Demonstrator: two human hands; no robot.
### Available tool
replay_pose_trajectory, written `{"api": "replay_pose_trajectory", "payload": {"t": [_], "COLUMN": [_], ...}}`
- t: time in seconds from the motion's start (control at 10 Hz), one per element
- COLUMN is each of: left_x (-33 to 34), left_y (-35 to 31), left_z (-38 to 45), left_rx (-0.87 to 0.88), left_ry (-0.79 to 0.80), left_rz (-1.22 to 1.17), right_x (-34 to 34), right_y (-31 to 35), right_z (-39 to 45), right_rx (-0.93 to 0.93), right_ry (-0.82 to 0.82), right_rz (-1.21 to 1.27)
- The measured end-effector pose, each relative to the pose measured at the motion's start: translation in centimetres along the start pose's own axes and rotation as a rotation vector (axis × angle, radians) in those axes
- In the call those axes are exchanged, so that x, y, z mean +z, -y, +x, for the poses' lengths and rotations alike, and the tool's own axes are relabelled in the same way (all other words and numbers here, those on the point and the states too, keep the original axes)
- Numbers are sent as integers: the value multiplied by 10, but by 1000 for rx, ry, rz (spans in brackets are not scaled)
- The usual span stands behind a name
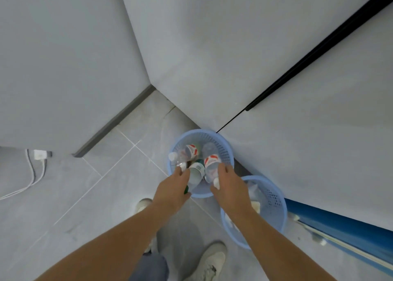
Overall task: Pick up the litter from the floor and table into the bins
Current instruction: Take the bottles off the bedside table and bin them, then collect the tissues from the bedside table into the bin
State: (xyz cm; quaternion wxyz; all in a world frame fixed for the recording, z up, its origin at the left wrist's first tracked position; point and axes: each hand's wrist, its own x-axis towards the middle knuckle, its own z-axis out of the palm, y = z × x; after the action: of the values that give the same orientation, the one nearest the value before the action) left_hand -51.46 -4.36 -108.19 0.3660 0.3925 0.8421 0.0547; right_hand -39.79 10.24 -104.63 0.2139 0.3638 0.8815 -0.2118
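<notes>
Two light blue mesh bins stand on the tiled floor against the wall. The far bin (225, 151) holds several clear plastic bottles, one with a red-and-white label (191, 151). My left hand (173, 188) is over its near rim, shut on a bottle with a green-and-white label (196, 171); a green cap shows under the palm. My right hand (230, 185) grips another clear bottle with a red-and-white label (210, 163) by its white-capped neck, inside the same bin. The near bin (275, 210) holds white paper litter and is partly hidden by my right forearm.
Grey walls meet in a corner behind the bins, with a dark baseboard (114, 121) on the left. A white plug with cables (39, 154) lies at the left. A blue panel (340, 227) runs along the floor at right. My shoes (210, 259) stand below.
</notes>
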Motion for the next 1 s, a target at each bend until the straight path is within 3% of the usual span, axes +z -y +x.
{"api": "replay_pose_trajectory", "payload": {"t": [0.1, 0.2, 0.3, 0.4, 0.5, 0.6, 0.7, 0.8, 0.9, 1.0], "left_x": [7, -14, -63, -136, -259, -321, -387, -430, -452, -448], "left_y": [1, -5, -12, -9, -5, 19, 43, 69, 104, 154], "left_z": [-4, -25, -67, -127, -217, -310, -404, -484, -549, -596], "left_rx": [-56, -80, -133, -181, -364, -398, -508, -607, -697, -764], "left_ry": [34, -6, -14, -112, -224, -299, -473, -543, -668, -714], "left_rz": [-43, -73, -98, -148, -267, -291, -342, -404, -458, -517], "right_x": [7, -10, -49, -109, -177, -252, -306, -324, -324, -304], "right_y": [2, 16, 45, 88, 148, 235, 318, 395, 472, 546], "right_z": [-4, -26, -63, -85, -111, -169, -230, -290, -331, -353], "right_rx": [-1, -12, -21, -77, -131, -101, -320, -471, -707, -843], "right_ry": [89, 69, 86, 250, 423, 483, 361, 231, 212, 294], "right_rz": [-43, -38, -32, 7, 125, 233, 164, 89, 16, -88]}}
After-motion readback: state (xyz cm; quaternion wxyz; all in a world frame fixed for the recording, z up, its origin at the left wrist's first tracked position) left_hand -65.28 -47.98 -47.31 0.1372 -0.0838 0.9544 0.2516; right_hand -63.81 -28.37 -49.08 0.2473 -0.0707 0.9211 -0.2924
